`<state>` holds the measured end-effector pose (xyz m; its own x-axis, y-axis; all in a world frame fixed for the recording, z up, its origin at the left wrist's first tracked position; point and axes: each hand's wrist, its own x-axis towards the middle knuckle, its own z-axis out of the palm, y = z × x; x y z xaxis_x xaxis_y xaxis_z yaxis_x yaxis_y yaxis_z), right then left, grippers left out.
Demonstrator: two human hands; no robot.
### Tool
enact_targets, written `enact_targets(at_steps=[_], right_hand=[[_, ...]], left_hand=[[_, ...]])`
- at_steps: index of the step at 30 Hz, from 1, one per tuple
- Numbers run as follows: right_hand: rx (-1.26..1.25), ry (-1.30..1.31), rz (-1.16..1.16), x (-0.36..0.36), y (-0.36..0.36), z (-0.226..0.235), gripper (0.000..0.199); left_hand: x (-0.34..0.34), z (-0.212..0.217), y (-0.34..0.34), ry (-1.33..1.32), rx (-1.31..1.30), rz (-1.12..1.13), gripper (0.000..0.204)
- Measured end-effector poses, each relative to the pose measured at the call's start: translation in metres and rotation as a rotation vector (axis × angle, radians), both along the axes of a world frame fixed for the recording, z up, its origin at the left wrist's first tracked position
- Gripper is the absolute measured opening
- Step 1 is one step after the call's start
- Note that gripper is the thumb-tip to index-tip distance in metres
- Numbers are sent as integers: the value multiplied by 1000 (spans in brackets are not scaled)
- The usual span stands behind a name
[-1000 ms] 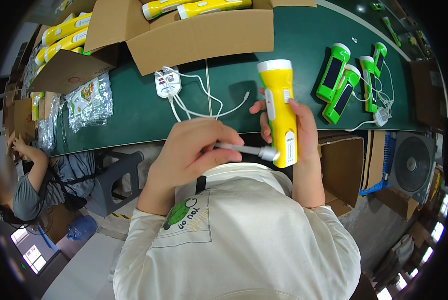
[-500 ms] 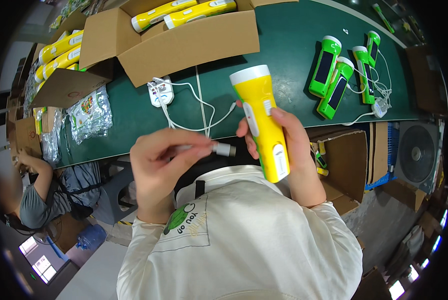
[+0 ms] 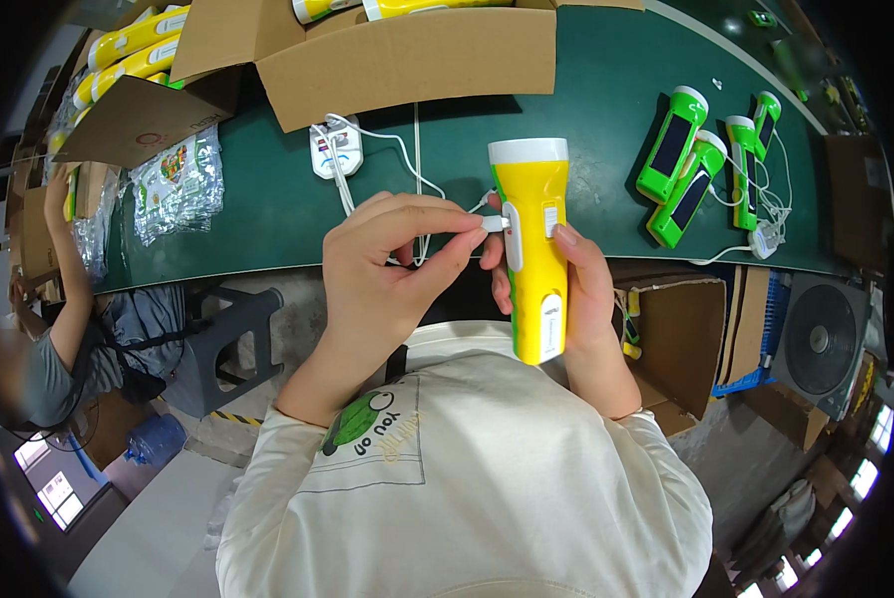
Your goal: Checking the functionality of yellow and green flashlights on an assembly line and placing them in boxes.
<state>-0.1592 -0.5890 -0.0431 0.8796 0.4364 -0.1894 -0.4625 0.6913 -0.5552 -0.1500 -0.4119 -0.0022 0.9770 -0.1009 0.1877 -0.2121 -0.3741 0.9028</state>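
My right hand (image 3: 588, 274) is closed round a yellow and green flashlight (image 3: 536, 264) with a white head, held nearly upright in the picture over the table's near edge. Between thumb and forefinger, my left hand (image 3: 392, 254) pinches the white plug of a charging cable (image 3: 493, 224). Its metal tip meets the white panel on the flashlight's left side; whether it is seated in a port I cannot tell. White cords run from near my left hand to a white power strip (image 3: 337, 149) on the table.
A cardboard box (image 3: 407, 70) holding yellow flashlights stands at the back of the green table (image 3: 586, 110). Several green flashlights (image 3: 681, 164) with dark panels and white cables lie right. Plastic bags (image 3: 179, 189) lie left. A co-worker (image 3: 58, 349) sits far left; an open carton (image 3: 676, 329) stands right, below the table.
My left hand has moved right and up, bringing the cable plug to the flashlight's side. The flashlight has turned more upright. At the left, the co-worker's arm has reached up.
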Motion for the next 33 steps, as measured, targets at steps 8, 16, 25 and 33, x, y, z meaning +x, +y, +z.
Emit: enact_targets(at_steps=[8, 16, 25, 33], right_hand=[[-37, 89, 27, -1, -6, -5, 46], [-179, 49, -7, -7, -10, -2, 38], [-341, 98, 7, -3, -12, 5, 41], [-354, 98, 75, -4, -4, -2, 38]], left_hand=[[0, -5, -11, -239, 109, 21, 15], [2, -19, -11, -326, 193, -72, 17], [9, -26, -4, -419, 243, -141, 15], [7, -35, 14, -537, 377, -148, 16]])
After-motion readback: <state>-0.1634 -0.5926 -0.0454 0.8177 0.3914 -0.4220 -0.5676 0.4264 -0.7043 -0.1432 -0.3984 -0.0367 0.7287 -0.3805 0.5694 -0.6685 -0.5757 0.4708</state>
